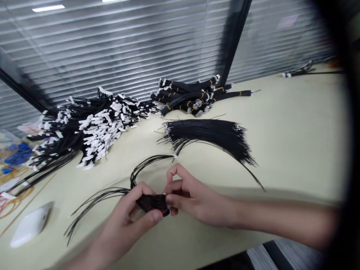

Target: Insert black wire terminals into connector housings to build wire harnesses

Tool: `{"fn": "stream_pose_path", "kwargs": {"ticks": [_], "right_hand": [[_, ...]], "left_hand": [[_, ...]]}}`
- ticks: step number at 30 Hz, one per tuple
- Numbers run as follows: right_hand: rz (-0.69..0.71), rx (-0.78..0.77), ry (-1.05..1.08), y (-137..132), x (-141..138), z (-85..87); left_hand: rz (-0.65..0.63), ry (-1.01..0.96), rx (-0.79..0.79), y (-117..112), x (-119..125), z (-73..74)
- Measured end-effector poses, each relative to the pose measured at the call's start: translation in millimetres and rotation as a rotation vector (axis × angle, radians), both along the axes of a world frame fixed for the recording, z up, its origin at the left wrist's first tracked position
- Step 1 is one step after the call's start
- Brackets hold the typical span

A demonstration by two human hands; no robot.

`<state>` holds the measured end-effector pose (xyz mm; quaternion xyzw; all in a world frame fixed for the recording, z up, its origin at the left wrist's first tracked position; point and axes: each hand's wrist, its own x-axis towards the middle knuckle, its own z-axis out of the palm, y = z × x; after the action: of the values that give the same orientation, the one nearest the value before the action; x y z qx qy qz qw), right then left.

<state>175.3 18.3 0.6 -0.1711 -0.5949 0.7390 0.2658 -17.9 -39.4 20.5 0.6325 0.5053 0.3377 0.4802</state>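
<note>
My left hand (137,215) is wrapped round a bundle of black wires (152,202), thumb on top. Out past its back the loose wires (97,195) fan left across the table, and another strand group curves up to a small white end near the large wire pile. My right hand (191,197) pinches at the right end of the held bundle, where a small pale tip shows between thumb and fingers. Its fingertips partly hide what exactly they grip. Just beyond both hands lies a thick pile of cut black wires (208,137) with bare tips.
At the back left is a heap of black cables with white connectors (101,129). Taped black wire bundles (191,95) are stacked by the window blinds (135,48). A white computer mouse (30,225) and blue pieces (18,154) lie at the left.
</note>
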Motion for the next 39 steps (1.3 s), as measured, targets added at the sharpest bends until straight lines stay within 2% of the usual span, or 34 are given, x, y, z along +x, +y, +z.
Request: {"fn": "stream_pose_path", "kwargs": {"ticks": [5, 12, 15, 18, 22, 27, 32, 35, 39], "right_hand": [[-0.038, 0.023, -0.044, 1.3, -0.6, -4.7], [-0.195, 0.103, -0.161, 5.9, -1.9, -5.9], [-0.241, 0.133, -0.181, 4.1, -2.1, -4.4], [-0.272, 0.199, -0.253, 4.0, -0.6, -4.4], [-0.327, 0.377, -0.405, 11.0, 2.2, -5.2], [-0.239, 0.716, -0.505, 33.4, 6.9, -2.3], [-0.354, 1.061, -0.567, 70.4, 20.8, -6.4], [-0.386, 1.179, -0.605, 88.7, 27.3, -15.0], [-0.354, 1.265, -0.611, 98.0, 26.7, -23.0]], "left_hand": [[-0.014, -0.039, -0.028, 0.4, 0.1, 1.3], [0.119, 0.147, 0.120, -2.4, -2.1, -2.1], [0.131, 0.128, 0.082, -2.2, -2.1, -1.4], [0.151, 0.046, -0.029, -0.8, -0.9, -1.1], [0.168, -0.073, -0.117, 3.0, 0.0, -2.9], [0.157, -0.062, -0.152, 6.4, -0.1, -4.4], [0.189, -0.020, -0.188, 5.7, 2.2, -0.9], [0.194, -0.043, -0.220, 5.2, 4.1, -0.1], [0.200, -0.158, -0.279, 4.7, 6.8, -0.3]]}}
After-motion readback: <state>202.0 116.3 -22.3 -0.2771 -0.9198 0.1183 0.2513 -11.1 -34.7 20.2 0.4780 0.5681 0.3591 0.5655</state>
